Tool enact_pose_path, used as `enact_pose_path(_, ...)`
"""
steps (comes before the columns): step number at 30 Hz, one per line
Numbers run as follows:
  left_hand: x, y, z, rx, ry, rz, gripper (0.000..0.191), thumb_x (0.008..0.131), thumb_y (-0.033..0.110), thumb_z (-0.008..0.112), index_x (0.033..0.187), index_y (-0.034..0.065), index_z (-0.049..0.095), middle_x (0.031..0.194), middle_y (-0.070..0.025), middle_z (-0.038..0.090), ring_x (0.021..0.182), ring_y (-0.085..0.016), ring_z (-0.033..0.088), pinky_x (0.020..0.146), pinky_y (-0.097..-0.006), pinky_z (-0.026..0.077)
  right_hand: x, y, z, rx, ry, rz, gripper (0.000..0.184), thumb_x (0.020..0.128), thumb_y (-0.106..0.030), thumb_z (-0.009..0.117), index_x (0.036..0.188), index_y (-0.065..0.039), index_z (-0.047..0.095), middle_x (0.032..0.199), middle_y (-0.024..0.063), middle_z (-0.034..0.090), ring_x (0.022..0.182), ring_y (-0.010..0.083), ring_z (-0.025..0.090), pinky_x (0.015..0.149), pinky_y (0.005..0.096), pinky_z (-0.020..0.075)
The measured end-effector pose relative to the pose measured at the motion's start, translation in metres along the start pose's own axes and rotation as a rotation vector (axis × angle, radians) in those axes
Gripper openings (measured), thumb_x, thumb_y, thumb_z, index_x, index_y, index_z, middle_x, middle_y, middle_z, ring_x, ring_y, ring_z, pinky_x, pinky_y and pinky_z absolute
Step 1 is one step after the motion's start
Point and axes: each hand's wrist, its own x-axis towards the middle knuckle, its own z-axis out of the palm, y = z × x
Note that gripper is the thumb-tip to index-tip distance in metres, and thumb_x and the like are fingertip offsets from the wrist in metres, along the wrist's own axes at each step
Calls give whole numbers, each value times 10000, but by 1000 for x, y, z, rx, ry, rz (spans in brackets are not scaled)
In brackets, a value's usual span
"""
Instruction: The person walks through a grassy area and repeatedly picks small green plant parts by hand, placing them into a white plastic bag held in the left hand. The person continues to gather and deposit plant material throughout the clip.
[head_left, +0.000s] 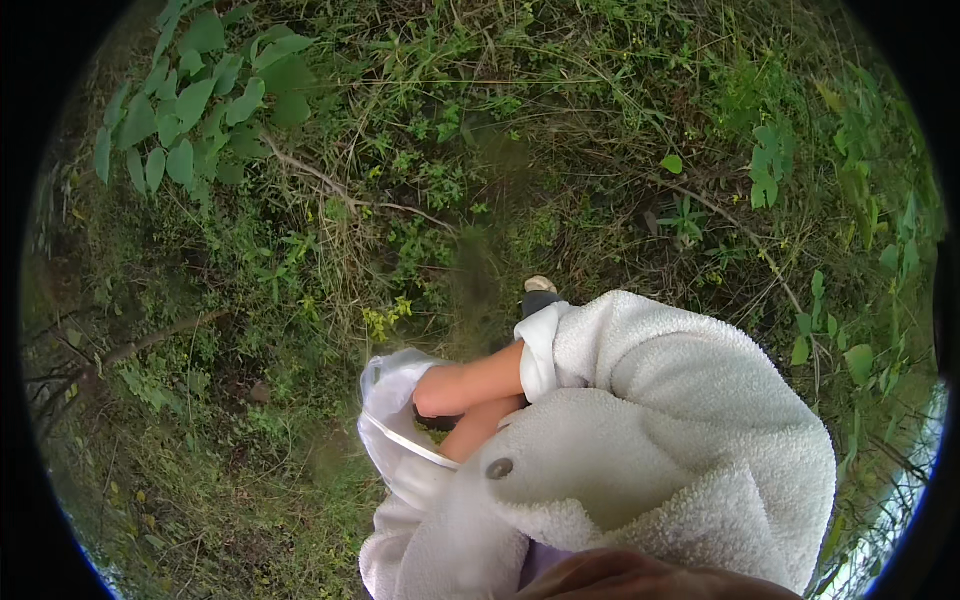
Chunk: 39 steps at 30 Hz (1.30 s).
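A white plastic bag (386, 382) hangs open in front of my body, low in the middle of the view. My right hand (439, 390) is bent at the wrist over the bag's mouth, its fingers hidden inside. Under that wrist lies more bare skin, seemingly my left hand (469, 431), whose fingers I cannot see. A white strap or rim of the bag (409, 441) runs beside it. Through the gap between bag and wrists, a little yellow-green plant matter (433, 433) shows. What either hand grips is hidden.
Grass and low weeds (285, 390) cover the ground. A broad-leaved branch (195, 105) juts in at upper left, with a thin bare twig (315, 172) near it. A leafy stem (757, 240) crosses at right. My white fleece jacket (675, 420) and one shoe tip (540, 284) show below.
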Motion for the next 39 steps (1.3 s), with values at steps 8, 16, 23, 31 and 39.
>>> enact_pose_path(8,141,65,-44,155,-68,65,214,737,184,584,895,40,583,846,-97,610,807,-236,597,755,-369,450,-84,22,-135,182,-3,344,269,849,-113,400,971,61,566,993,217,575,961,307,545,858,407,398)
enact_pose_path(16,222,143,-91,393,-135,207,219,735,187,590,897,39,581,851,-96,608,815,-235,595,764,-371,447,-138,-9,-243,118,393,154,244,789,-103,541,1001,8,592,1000,144,604,984,201,549,881,319,397)
enact_pose_path(23,289,197,-124,674,-184,394,225,733,190,595,898,39,579,855,-94,606,822,-234,594,773,-373,445,-201,-21,-328,-172,572,345,100,574,-95,600,628,-12,613,665,171,600,631,336,582,579,398,469)
enact_pose_path(31,390,217,-182,787,-247,554,231,732,193,600,900,38,577,860,-93,604,830,-234,593,782,-376,441,-245,14,-419,-52,711,501,119,600,-71,601,707,-41,644,722,158,621,670,293,600,610,374,473)
enact_pose_path(39,479,223,-254,738,-310,576,237,730,196,606,902,37,575,865,-91,602,838,-233,591,792,-378,438,-247,37,-548,192,594,688,229,717,-150,561,893,-8,600,862,146,616,742,253,594,642,366,454)
